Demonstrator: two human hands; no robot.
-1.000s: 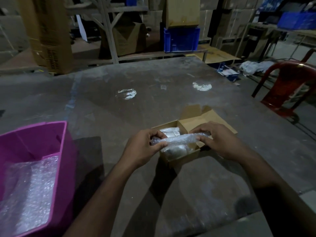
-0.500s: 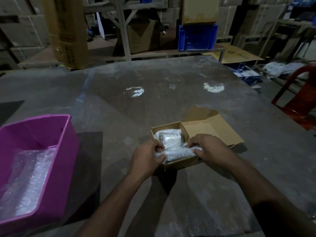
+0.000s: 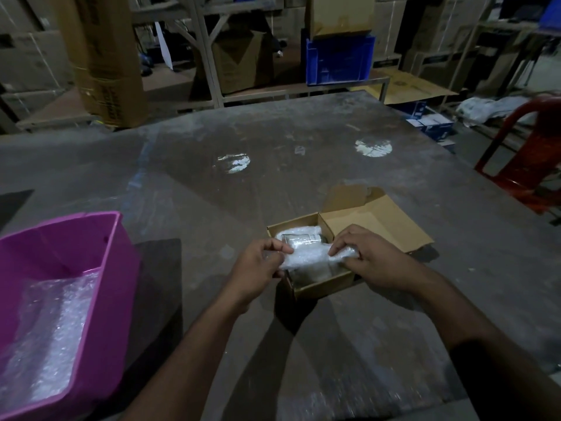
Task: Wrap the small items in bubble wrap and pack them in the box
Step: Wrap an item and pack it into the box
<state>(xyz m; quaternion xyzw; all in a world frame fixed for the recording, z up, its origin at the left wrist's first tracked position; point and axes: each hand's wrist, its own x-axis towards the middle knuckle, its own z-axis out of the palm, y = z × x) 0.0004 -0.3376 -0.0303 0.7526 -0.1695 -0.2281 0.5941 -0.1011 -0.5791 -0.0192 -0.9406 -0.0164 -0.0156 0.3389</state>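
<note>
Left hand point(image 3: 258, 262): lower centre of frame, fingers curled, pinching the left end of a wrapped bundle point(image 3: 306, 259). Right hand point(image 3: 368, 261): just right of centre, fingers curled over the bundle's right end, thumb beneath. Neither hand wide; both narrow and closed round the wrap.

Wrapped bundle: small item in white bubble wrap, held crosswise over the front half of the box point(image 3: 321, 284), low over its opening; whether already resting inside, cannot tell. Judged light, soft and springy on the outside, surface somewhat slick, contents possibly fragile. Best held at both ends, as now, where loose wrap gathers, so the roll stays shut; gentle pressure only, no squeezing of the middle.

Box: small brown cardboard carton, centre of frame on the grey table point(image 3: 303, 132), lid flap point(image 3: 373, 223) thrown open toward the right. Second wrapped item point(image 3: 299, 237) already lying in the rear of the box, a pale label showing through.

Pink bin point(image 3: 100, 287): lower left of frame, well apart from the box, holding loose bubble wrap sheets point(image 3: 51, 335).

Red chair point(image 3: 525, 165): right edge. Blue crate point(image 3: 338, 60) and stacked cartons on shelving: top of frame.
</note>
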